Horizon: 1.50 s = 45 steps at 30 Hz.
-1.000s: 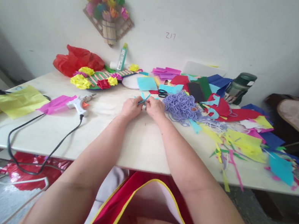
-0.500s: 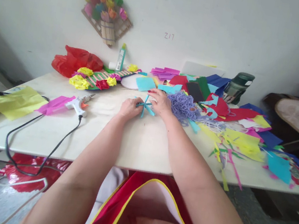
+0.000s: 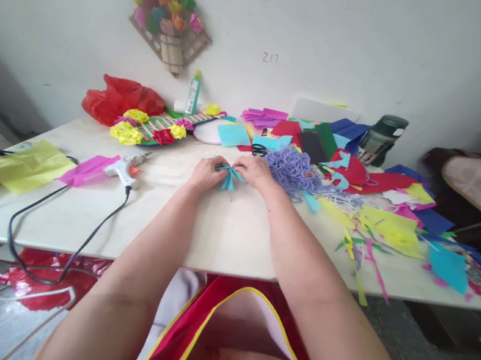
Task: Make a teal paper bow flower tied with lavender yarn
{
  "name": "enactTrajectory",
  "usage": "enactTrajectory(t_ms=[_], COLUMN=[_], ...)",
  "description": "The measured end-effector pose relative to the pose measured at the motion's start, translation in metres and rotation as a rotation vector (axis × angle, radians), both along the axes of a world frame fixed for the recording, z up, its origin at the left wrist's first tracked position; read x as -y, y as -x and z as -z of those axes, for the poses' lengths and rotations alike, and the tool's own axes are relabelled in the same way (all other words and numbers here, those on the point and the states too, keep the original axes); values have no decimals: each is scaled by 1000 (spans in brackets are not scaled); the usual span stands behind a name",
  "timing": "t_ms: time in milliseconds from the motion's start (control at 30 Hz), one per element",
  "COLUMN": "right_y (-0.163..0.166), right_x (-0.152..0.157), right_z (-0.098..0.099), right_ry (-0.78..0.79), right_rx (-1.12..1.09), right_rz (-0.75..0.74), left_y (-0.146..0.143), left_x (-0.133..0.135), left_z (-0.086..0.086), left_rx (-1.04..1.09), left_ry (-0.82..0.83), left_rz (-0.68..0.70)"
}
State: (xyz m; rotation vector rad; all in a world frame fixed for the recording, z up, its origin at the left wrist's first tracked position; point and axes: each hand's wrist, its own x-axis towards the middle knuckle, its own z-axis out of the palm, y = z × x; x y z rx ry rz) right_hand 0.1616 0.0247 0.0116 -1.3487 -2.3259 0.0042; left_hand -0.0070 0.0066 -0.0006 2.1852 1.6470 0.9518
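Fingers of the right hand [image 3: 255,171] have dropped from the upper tip of a spread blue paper piece [image 3: 228,181] half a second ago to its right side, and the paper, then open like a star, now shows as a fan with strips pointing toward the person. The left hand [image 3: 209,173] pinches the opposite side, so both sets of fingers grip the folded paper between them, just above or on the tabletop [image 3: 239,242]; which of the two cannot be told.

Just beyond the right hand sit black-handled scissors [image 3: 259,150] and, beside it, a tangled heap of purple yarn [image 3: 291,169]. A light blue sheet [image 3: 234,135] lies past the hands. To the left, a white glue gun [image 3: 121,170] rests near a magenta sheet [image 3: 89,171], with a yellow sheet [image 3: 33,167] farther out. Behind the glue gun lies a green-based craft piece [image 3: 154,126] dressed with yellow, red and magenta paper blooms, near a crumpled red sheet [image 3: 121,102]. Coloured scraps spread along the right, where a dark bottle [image 3: 382,141] stands tilted. Above, a paper-flower bouquet [image 3: 171,16] hangs on the wall near the handwritten number 217.
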Motion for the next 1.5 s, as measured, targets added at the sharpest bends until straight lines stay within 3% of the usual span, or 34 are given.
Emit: enactTrajectory(t_ms=[467,667,1033,1167,1267,1367,1500], right_y=[15,11,9,8,8,6,3], right_x=[10,6,8,2,-3,-5,-4], right_z=[2,5,1,6,9,8,6], right_ry=[-6,29,23,38,168,442,653], right_rx=[20,-44,-74,-179,-421,-748,-1037], right_rz=[202,137,20,9,-32,-86,-101], left_y=[1,0,1,2,3,4,4], left_x=[-5,-7,-7,-6,-3,0,0], left_z=[7,8,9,6,3,1,2], left_rx=[149,164,375,482,664,827,862], left_ry=[39,38,126,181,272,348,374], left_rz=[45,31,63,73,94,166,220])
